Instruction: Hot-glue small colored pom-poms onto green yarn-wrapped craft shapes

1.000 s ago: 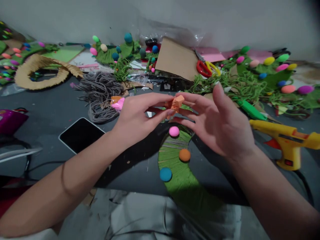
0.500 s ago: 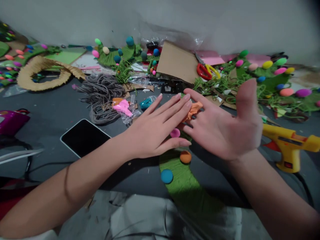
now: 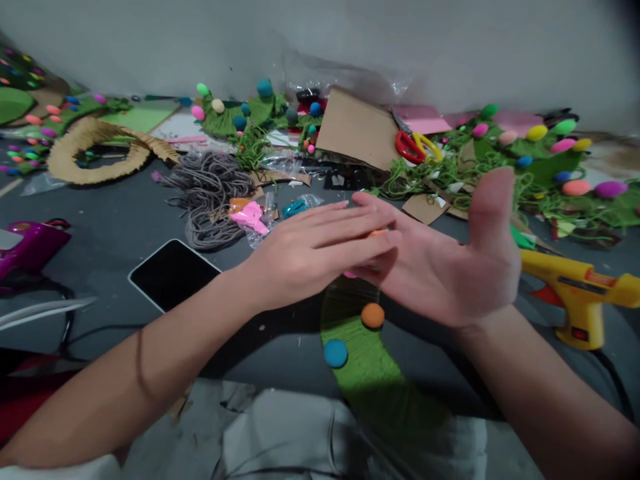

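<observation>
A lump of orange modelling clay (image 3: 379, 233) is pressed between my two hands, and only a sliver of it shows. My left hand (image 3: 310, 252) lies palm down over it with straight fingers. Beneath, my right hand (image 3: 445, 267) faces palm up, thumb raised, its fingers mostly covered by the left. Below the hands a curved green wrapped band (image 3: 373, 373) reaches over the table's near edge. It carries an orange ball (image 3: 373, 315) and a blue ball (image 3: 335, 353). Part of a pink ball (image 3: 350, 274) peeks out under my left hand.
At right lies a yellow glue gun (image 3: 575, 287); at left, a phone (image 3: 173, 275) and a purple device (image 3: 30, 250). Behind are grey yarn (image 3: 210, 193), pink clay (image 3: 250, 217) in plastic, a tan ring (image 3: 95, 157), cardboard (image 3: 355, 130), scissors (image 3: 413, 147) and green pieces with coloured balls (image 3: 540, 147).
My left hand has slid right across the right hand's fingers. The orange clay, largely visible before, is now almost covered. The view has shifted slightly.
</observation>
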A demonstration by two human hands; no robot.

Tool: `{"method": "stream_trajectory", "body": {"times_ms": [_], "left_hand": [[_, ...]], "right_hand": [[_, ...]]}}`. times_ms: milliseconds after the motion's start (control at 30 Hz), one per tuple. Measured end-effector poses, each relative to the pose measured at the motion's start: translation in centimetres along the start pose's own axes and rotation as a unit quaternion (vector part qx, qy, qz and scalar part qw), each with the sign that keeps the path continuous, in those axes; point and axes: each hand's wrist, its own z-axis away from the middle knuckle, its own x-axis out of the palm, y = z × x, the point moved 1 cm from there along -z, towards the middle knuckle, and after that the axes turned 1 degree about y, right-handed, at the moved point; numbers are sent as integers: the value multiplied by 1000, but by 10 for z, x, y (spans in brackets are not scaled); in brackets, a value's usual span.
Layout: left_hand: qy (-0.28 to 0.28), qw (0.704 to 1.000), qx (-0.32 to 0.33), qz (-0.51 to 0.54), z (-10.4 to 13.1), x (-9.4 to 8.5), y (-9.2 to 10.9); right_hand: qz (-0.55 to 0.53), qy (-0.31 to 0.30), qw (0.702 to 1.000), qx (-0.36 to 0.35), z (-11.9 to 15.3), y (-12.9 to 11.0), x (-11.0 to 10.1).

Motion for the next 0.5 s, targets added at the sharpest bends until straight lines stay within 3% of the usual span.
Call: {"method": "stream_trajectory", "body": {"times_ms": [100,133,167,200,267,300,367,433,500], "left_hand": [[110,982,-122,95,-3,-9,-1],[180,958,-176,136,-5,-12,-3],[216,927,-239,191,-7,-15,-6],[259,900,-260,236,-8,-17,-9],[271,869,-285,302,-11,-19,-14],[270,873,-272,301,-12,-19,-15],[222,926,-189,239,-12,-19,-12],[51,982,-94,155,-11,-15,-4],[-26,990,-63,121,-8,-13,2]], "right_hand": [[52,-4,999,15,0,-4,-10],[79,-12,997,18,0,-6,-13],[105,-21,994,19,0,-8,-16],[128,-30,991,18,0,-10,-18],[158,-43,986,16,0,-13,-19],[165,-45,985,12,0,-13,-19],[171,-55,984,0,1,-12,-14],[179,-64,982,-13,3,-9,-8],[208,-71,975,-27,5,-6,-3]]}}
